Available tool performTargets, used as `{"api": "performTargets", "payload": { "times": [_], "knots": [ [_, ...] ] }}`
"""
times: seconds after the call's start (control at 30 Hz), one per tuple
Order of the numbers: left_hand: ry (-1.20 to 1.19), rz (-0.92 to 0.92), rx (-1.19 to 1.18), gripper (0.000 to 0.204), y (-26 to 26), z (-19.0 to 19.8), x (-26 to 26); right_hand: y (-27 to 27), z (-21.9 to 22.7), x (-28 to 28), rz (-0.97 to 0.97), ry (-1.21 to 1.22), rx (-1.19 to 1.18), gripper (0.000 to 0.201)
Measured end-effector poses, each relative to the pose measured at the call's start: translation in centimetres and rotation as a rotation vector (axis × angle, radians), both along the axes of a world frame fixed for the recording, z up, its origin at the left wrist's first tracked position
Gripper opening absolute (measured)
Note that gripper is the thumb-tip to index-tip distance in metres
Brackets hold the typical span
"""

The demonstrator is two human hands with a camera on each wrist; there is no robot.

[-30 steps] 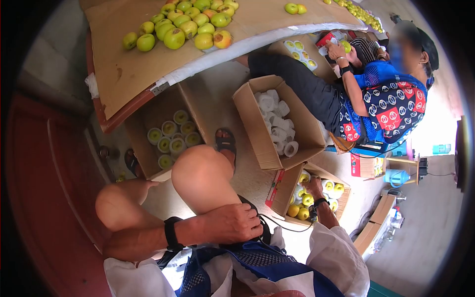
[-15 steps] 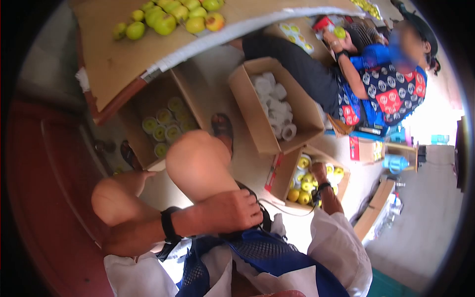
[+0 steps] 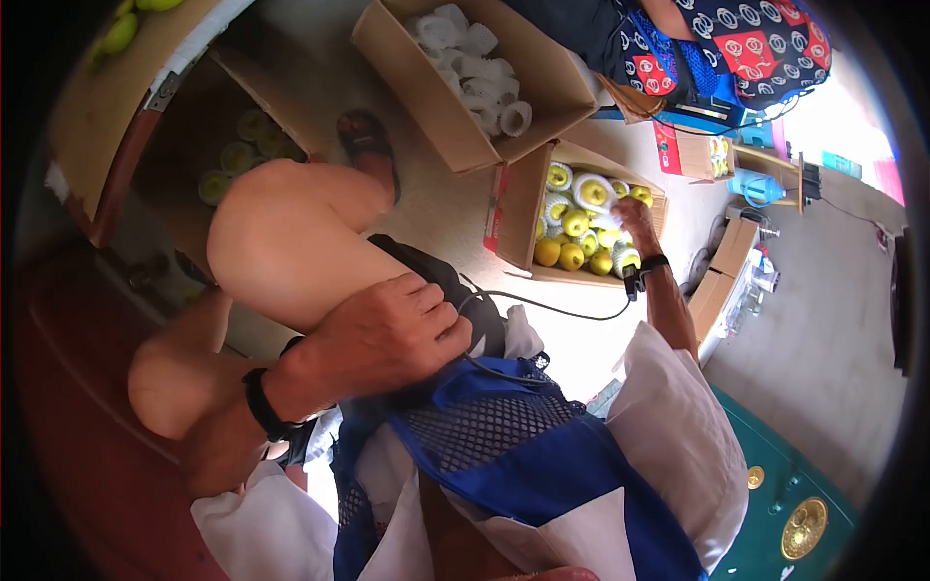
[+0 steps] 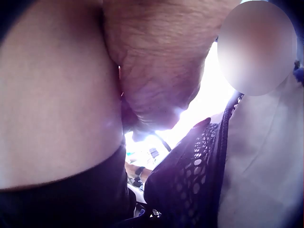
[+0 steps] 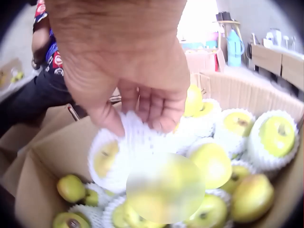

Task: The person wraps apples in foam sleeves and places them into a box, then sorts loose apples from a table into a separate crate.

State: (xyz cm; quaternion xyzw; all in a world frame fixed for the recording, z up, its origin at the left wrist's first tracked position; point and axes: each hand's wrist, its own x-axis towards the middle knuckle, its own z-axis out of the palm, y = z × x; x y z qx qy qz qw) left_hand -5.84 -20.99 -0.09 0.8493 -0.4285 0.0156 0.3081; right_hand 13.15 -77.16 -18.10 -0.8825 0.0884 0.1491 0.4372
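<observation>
Since the earlier frame, I've shifted my right hand (image 3: pixel 635 225) toward the right side of the apple box (image 3: pixel 528 208). Left of and beyond that box I see a carton (image 3: pixel 407 92) of foam sleeves (image 3: pixel 480 77). Nearer me than the apple box, my left hand (image 3: pixel 392 327) rests on a leg (image 3: pixel 281 242); I can't tell whether it holds anything. In the apple box, my right hand pinches a foam-netted apple (image 5: pixel 107 159).

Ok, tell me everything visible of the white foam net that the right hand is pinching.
The white foam net looks soft and ribbed. It wraps a yellowish apple, whose end shows at the net's open mouth, toward the left in the right wrist view. The right hand pinches its upper side between thumb and fingers. It is among other apples in the cardboard box; blur hides some of it.
</observation>
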Motion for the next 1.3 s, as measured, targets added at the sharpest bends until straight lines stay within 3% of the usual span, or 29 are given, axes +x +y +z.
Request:
{"api": "performTargets", "payload": {
  "times": [0.07, 0.13, 0.17, 0.23, 0.27, 0.33, 0.5, 0.6, 0.67, 0.73, 0.77, 0.87, 0.9, 1.0, 1.07, 1.13, 1.2, 1.23, 1.3],
  "knots": [
    [-0.004, 0.007, 0.015, 0.021, 0.1, -0.2, 0.3, 0.2, 0.0, 0.2, -0.104, 0.002, 0.204, 0.031],
    [0.004, 0.003, 0.019, 0.021, 0.0, 0.0, 0.2, 0.5, -0.5, 0.1, -0.217, 0.152, 0.184, 0.026],
    [0.002, 0.001, 0.019, 0.021, 0.0, 0.0, 0.2, -1.1, -1.9, -0.3, -0.020, 0.146, -0.051, 0.024],
    [-0.002, 0.008, 0.017, 0.022, 0.1, -0.1, 0.4, -1.0, -1.8, 0.1, -0.058, 0.141, 0.010, 0.019],
    [0.000, 0.011, 0.016, 0.022, 0.1, -0.1, 0.4, 1.4, 0.1, 0.4, -0.425, 0.054, 0.287, 0.011],
    [0.011, -0.003, 0.006, 0.022, -0.2, -0.1, 0.1, -0.2, 0.7, 0.3, -0.434, -0.009, 0.395, 0.011],
    [0.021, 0.003, 0.002, 0.023, -0.1, 0.1, 0.3, -1.7, 0.6, 0.3, -0.833, -0.153, 0.209, 0.020],
    [0.009, 0.001, 0.016, 0.024, -0.1, 0.2, 0.3, -4.0, -2.1, -0.1, -0.885, 0.056, 0.279, 0.023],
    [0.013, 0.000, 0.021, 0.024, -0.2, 0.2, 0.2, -4.8, -3.8, -0.7, -0.725, 0.161, 0.253, 0.029],
    [0.022, 0.005, 0.022, 0.024, -0.3, 0.2, 0.3, -7.9, -8.6, -1.1, 0.067, -0.116, -0.249, 0.028],
    [0.026, 0.009, 0.018, 0.024, -0.3, 0.2, 0.4, -7.0, -9.0, -0.9, 0.124, -0.256, -0.183, 0.036],
    [0.022, -0.005, 0.036, 0.024, -0.2, 0.2, 0.5, -6.1, -8.2, -0.1, 0.400, -0.338, -0.834, 0.048],
    [0.020, -0.009, 0.049, 0.024, -0.2, 0.2, 0.6, -5.6, -8.2, 0.5, 0.261, -0.084, -0.803, 0.057],
    [0.037, 0.003, 0.021, 0.024, -0.3, 0.3, 0.7, -5.3, -9.6, -0.2, 0.272, -0.210, -0.878, 0.053],
    [0.039, 0.002, 0.028, 0.023, -0.3, 0.3, 0.8, -5.8, -10.0, -0.6, 0.179, -0.195, -0.740, 0.050],
    [0.038, -0.005, 0.034, 0.023, -0.4, 0.3, 0.8, -6.5, -10.0, -0.6, -0.128, -0.080, -0.305, 0.047],
    [0.034, -0.012, 0.050, 0.023, -0.3, 0.4, 0.7, -6.6, -9.1, -0.3, -0.670, 0.155, 0.203, 0.045],
    [0.034, -0.009, 0.050, 0.023, -0.3, 0.5, 0.7, -3.1, -7.0, 0.4, -1.066, 0.192, 0.367, 0.030],
    [0.031, -0.006, 0.050, 0.024, -0.3, 0.5, 0.7, -5.0, -6.8, -0.3, -0.933, 0.250, 0.382, 0.026]
  ]
}}
